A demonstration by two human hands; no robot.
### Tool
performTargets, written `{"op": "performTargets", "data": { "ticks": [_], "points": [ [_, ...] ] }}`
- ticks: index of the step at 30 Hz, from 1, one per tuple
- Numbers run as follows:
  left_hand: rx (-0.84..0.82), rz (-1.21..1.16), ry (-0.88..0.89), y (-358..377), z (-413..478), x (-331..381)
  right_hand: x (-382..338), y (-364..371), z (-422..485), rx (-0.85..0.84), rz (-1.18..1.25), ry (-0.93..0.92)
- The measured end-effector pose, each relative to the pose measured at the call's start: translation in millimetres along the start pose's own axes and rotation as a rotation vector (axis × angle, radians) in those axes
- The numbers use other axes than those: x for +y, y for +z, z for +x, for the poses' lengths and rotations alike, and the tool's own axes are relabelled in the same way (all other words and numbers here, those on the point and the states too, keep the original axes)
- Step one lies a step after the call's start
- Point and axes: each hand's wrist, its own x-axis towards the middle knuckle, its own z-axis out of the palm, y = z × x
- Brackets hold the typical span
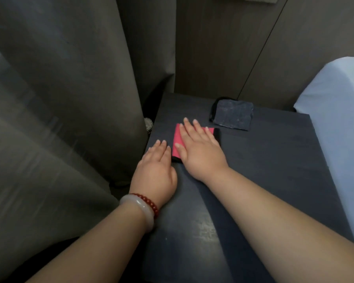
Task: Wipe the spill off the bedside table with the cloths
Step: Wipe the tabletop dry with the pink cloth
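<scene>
Pressing red cloth (177, 138) under flat right hand (200, 153), fingers straight | left hand (157, 171) flat on counter (274, 170) just left of it | dark cloth (232, 115) far right

curtain (70, 99) crowding left, bed (339, 129) right

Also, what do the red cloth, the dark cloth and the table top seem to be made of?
Red cloth: soft matte fabric, folded flat under the right hand, perhaps microfibre. Dark cloth: coarser matte fabric, folded, marked with pale flecks. Table top: dark wood or laminate with faint grain and a dull sheen; which one, I cannot tell.
</scene>
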Motion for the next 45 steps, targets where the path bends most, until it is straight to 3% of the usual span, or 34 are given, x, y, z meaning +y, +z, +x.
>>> {"op": "performTargets", "data": {
  "ticks": [5, 10, 12, 15, 20, 24, 28, 31, 33, 39, 42, 45],
  "points": [
    [0.012, 0.000, -0.010, 5.5, 2.0, -2.5, -9.0, -3.2, 70.3, -0.040, 0.048, -0.132],
    [0.013, 0.009, 0.000, 5.6, 3.0, -0.5, 0.4, -5.6, 140.8, -0.123, 0.000, 0.129],
    [0.018, 0.008, 0.002, 5.6, 2.8, -1.1, -9.1, -4.9, 146.4, -0.153, 0.008, 0.128],
    [0.035, -0.005, 0.008, 6.4, 2.5, -1.4, -10.1, -4.4, 133.9, -0.162, -0.010, -0.081],
    [0.059, -0.028, 0.020, 8.3, 2.0, -0.8, 8.8, -9.1, 142.9, -0.172, -0.028, 0.128],
    [0.162, -0.180, 0.035, 5.4, -0.9, -8.1, -9.6, -6.7, 111.5, -0.166, 0.018, -0.030],
    [0.287, -0.468, -0.079, -8.1, 1.1, -8.9, 0.6, -7.6, 52.3, -0.172, 0.021, -0.074],
    [0.346, -0.476, -0.100, -15.7, 19.8, -16.8, 2.0, -8.0, -12.8, -0.135, 0.010, -0.104],
    [0.246, -0.389, -0.078, -20.1, 46.8, -22.8, -0.6, -10.1, -65.4, -0.126, -0.009, -0.134],
    [-0.320, 0.016, 0.105, -9.8, 140.2, -16.7, -18.6, -3.4, -180.1, -0.194, 0.045, -0.183],
    [-0.374, 0.163, 0.153, -1.2, 155.6, -19.7, -13.8, -3.7, -175.2, -0.170, 0.043, -0.141],
    [-0.425, 0.210, 0.154, -0.5, 159.1, -19.8, -5.4, -10.6, -125.3, -0.109, 0.019, 0.084]
  ]
}}
